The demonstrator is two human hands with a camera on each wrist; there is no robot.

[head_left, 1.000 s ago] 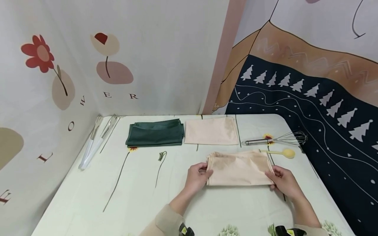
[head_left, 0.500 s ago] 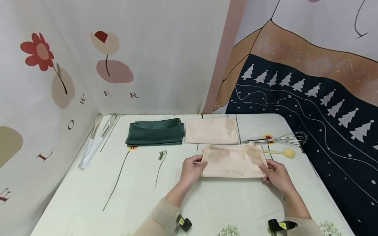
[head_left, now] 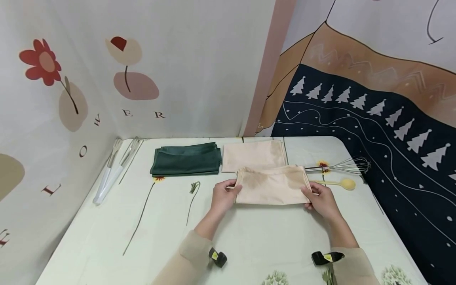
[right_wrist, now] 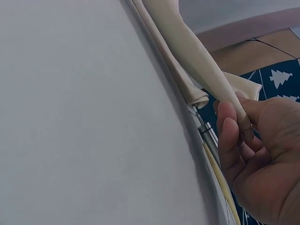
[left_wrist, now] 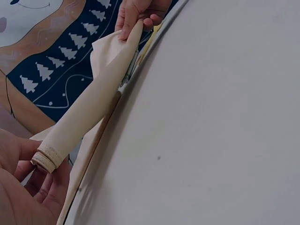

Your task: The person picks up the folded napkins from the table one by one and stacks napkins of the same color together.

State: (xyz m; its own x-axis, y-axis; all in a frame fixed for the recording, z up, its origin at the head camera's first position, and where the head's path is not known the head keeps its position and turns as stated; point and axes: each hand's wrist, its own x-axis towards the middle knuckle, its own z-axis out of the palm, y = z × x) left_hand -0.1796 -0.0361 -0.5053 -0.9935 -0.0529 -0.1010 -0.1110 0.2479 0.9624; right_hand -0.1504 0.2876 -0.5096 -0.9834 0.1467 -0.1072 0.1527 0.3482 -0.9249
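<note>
Between my two hands hangs a folded cream cloth [head_left: 272,188], gripped at both ends. My left hand [head_left: 224,196] pinches its left edge, thumb in front and fingers behind. At the right edge, my right hand [head_left: 322,202] holds it the same way. The left wrist view shows stacked layers at the near end of the cloth [left_wrist: 89,103], raised above the table. A second folded cream cloth [head_left: 254,154] lies just behind, its front edge overlapped by the held one in the head view. Left of that lies a folded dark green cloth [head_left: 186,162].
A metal whisk [head_left: 349,165] lies at the right, its handle end hidden behind the held cloth. In front of it rests a yellow spoon [head_left: 347,184]. Two utensils with white handles [head_left: 113,186] lie along the table's left side. Printed curtains [head_left: 203,79] border the table [head_left: 160,245].
Both hands have carried the cream cloth away from me and to the left, towards the second cream cloth. It now covers the whisk's handle end in the head view.
</note>
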